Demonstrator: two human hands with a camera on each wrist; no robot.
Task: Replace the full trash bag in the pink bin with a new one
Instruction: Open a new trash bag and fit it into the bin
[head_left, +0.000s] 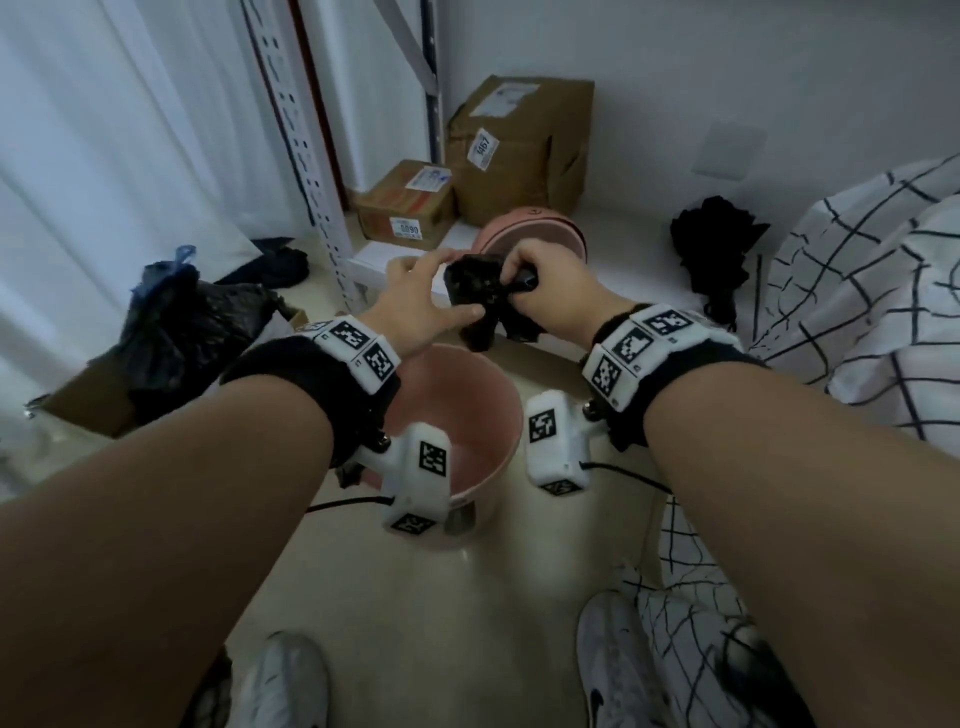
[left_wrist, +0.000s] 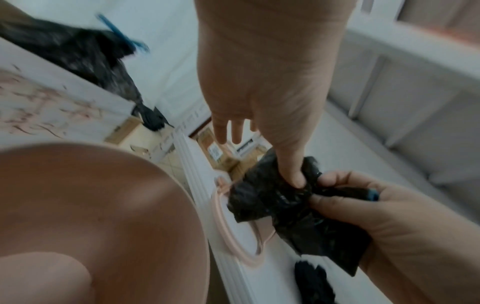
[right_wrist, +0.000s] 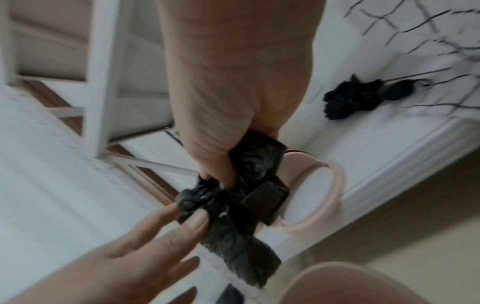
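Note:
The pink bin (head_left: 506, 415) stands unlined on the floor between my forearms. Above its far rim both hands hold a folded black new trash bag (head_left: 475, 296). My left hand (head_left: 449, 288) pinches the bag's left end between thumb and forefinger. My right hand (head_left: 519, 280) grips the right end in curled fingers. In the left wrist view my thumb (left_wrist: 294, 176) presses on the bag (left_wrist: 272, 201). In the right wrist view my right hand (right_wrist: 218, 176) clutches the crumpled bag (right_wrist: 233, 222). The full black trash bag (head_left: 176, 332) sits on cardboard at the left.
The pink lid (head_left: 530, 234) leans on a low white ledge behind the bin. Cardboard boxes (head_left: 519, 150) stand in the corner beside a white rack post (head_left: 311, 156). A black umbrella (head_left: 717, 244) and checked bedding (head_left: 857, 291) lie at the right. My shoes (head_left: 285, 680) are near the bin.

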